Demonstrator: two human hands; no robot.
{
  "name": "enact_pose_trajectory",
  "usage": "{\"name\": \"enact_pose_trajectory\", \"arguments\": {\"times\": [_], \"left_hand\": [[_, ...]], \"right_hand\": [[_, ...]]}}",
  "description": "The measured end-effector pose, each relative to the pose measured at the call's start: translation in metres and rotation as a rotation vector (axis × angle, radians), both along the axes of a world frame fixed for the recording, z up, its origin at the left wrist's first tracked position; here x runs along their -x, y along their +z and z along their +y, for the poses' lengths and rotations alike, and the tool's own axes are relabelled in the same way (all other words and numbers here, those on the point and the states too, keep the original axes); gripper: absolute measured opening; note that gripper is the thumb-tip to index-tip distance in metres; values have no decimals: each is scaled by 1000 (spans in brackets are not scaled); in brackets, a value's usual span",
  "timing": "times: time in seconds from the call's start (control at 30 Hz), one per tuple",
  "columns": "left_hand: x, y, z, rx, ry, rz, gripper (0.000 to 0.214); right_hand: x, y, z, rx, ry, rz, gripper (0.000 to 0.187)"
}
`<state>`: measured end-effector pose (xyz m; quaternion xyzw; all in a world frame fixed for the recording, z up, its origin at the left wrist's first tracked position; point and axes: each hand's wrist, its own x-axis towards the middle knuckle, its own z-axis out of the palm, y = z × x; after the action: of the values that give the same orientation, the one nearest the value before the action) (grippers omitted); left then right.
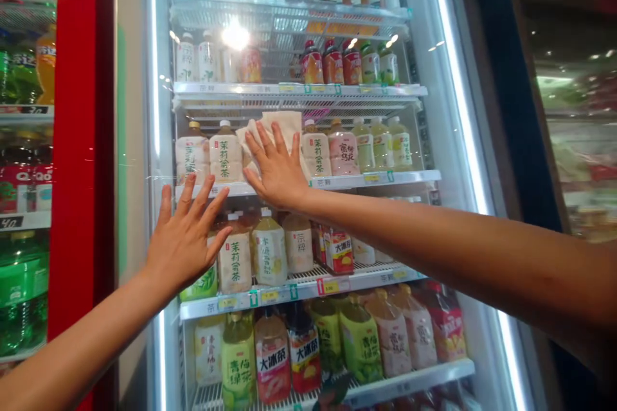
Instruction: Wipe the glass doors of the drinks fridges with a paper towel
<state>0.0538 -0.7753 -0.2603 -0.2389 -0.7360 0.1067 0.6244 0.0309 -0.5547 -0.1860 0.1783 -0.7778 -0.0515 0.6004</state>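
Flat against the glass door [274, 45] of a lit drinks fridge, a cream-white cloth [288, 121] lies under my right hand [280, 170]. The fingers of that hand are spread and pressed on the cloth, with nothing gripped between them. Lower and to the left, my left hand [186, 244] is open, its fingers fanned out at the glass by the fridge's left side. Whether its palm touches the pane, I cannot tell. Behind the glass near my hands stand labelled tea bottles [234, 260]; my hands, right forearm and the cloth hide some of them.
Several fridge shelves [308, 90] hold rows of bottles with price tags. A bright light strip [463, 77] runs down the right side. To the left, beyond a red frame [77, 173], stands another drinks cooler with green bottles [24, 295]. Blurred shelving [573, 135] fills the far right.
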Motion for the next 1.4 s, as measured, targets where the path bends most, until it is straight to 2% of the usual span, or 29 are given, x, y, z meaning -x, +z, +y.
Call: {"name": "enact_pose_trajectory", "arguments": {"times": [0.17, 0.23, 0.33, 0.37, 0.47, 0.53, 0.57, 0.67, 0.73, 0.83, 0.9, 0.93, 1.0, 1.07, 1.1, 1.13, 1.23, 1.27, 1.3, 1.4], "left_hand": [[-13, 1, -21, 16, 25, 7, 79], [-15, 3, -27, 10, 41, 7, 80], [-18, 4, -31, 3, 62, 7, 81], [-18, 4, -31, 5, 66, 11, 82], [-21, 4, -31, 22, 65, 23, 82], [-22, 4, -30, 29, 60, 21, 82], [-22, 4, -28, 28, 58, 17, 81], [-21, 7, -20, 22, 50, 10, 81], [-19, 9, -11, 31, 40, 15, 80], [-14, 15, 6, 53, 22, 22, 79], [-9, 19, 20, 64, 11, 21, 78], [-7, 22, 29, 68, 7, 19, 77], [-3, 26, 46, 78, 0, 15, 76], [1, 31, 65, 95, -11, 15, 75], [3, 34, 75, 107, -19, 18, 75], [4, 37, 84, 121, -28, 20, 75], [9, 50, 111, 159, -39, 39, 74], [10, 55, 119, 169, -36, 49, 74], [11, 59, 128, 176, -33, 61, 73], [16, 69, 153, 184, -42, 83, 71]], "right_hand": [[-3, -6, -26, -314, 90, -3, 68], [-3, -1, -35, -303, 99, 4, 67], [-4, 6, -47, -171, 96, 7, 68], [-4, 6, -48, -169, 102, 10, 68], [-2, 5, -44, -347, 142, 30, 66], [1, 13, -36, -417, 149, 43, 63], [3, 20, -32, -381, 138, 46, 63], [6, 35, -17, -130, 87, 44, 65], [6, 28, -5, -79, 77, 49, 66], [6, 6, 22, -305, 110, 76, 67], [9, 5, 46, -413, 110, 89, 67], [10, 11, 58, -364, 89, 92, 68], [13, 27, 81, -96, 20, 90, 69], [15, 36, 99, 148, -21, 87, 70], [16, 34, 107, 171, -12, 91, 69], [16, 29, 115, 122, 12, 99, 69], [18, 12, 143, -174, 89, 125, 67], [20, 13, 156, -203, 96, 126, 67], [22, 16, 171, -159, 93, 125, 67], [28, 33, 220, 202, 55, 120, 67]]}}
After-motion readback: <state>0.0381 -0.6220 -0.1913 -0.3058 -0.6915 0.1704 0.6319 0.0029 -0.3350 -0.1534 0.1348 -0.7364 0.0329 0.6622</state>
